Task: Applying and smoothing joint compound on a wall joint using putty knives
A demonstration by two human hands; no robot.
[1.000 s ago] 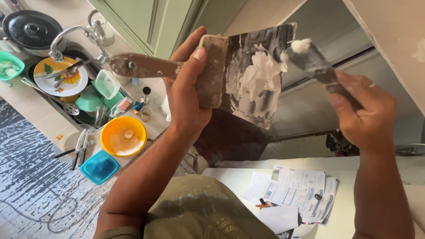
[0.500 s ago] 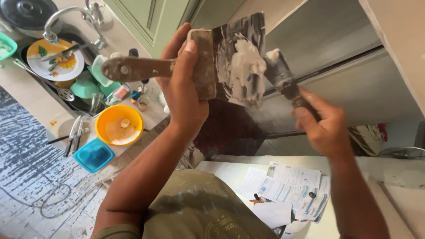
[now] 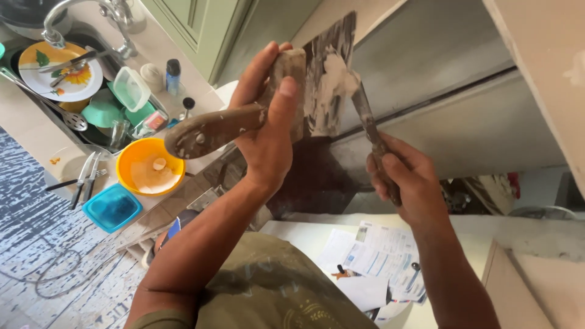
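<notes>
My left hand (image 3: pixel 268 134) grips a wide plastering knife (image 3: pixel 326 79) by the base of its blade, its brown wooden handle (image 3: pixel 210 131) sticking out to the left. The metal blade is smeared with white putty. My right hand (image 3: pixel 408 180) holds a narrow putty knife (image 3: pixel 365 116) by its handle, and its tip rests against the putty on the wide blade. Both tools are raised in front of a beige wall and a grey panel.
Far below at left, a sink (image 3: pixel 85 116) holds a flowered plate (image 3: pixel 58 73), a strainer and containers. An orange bowl (image 3: pixel 149 166), a blue box (image 3: pixel 113 207) and cutlery lie on the counter. Papers (image 3: pixel 381 259) lie on a white surface below.
The view has shifted and both hands sit lower and nearer. The narrow knife has swung from pointing up-left at the blade's right edge to standing more upright against the putty.
</notes>
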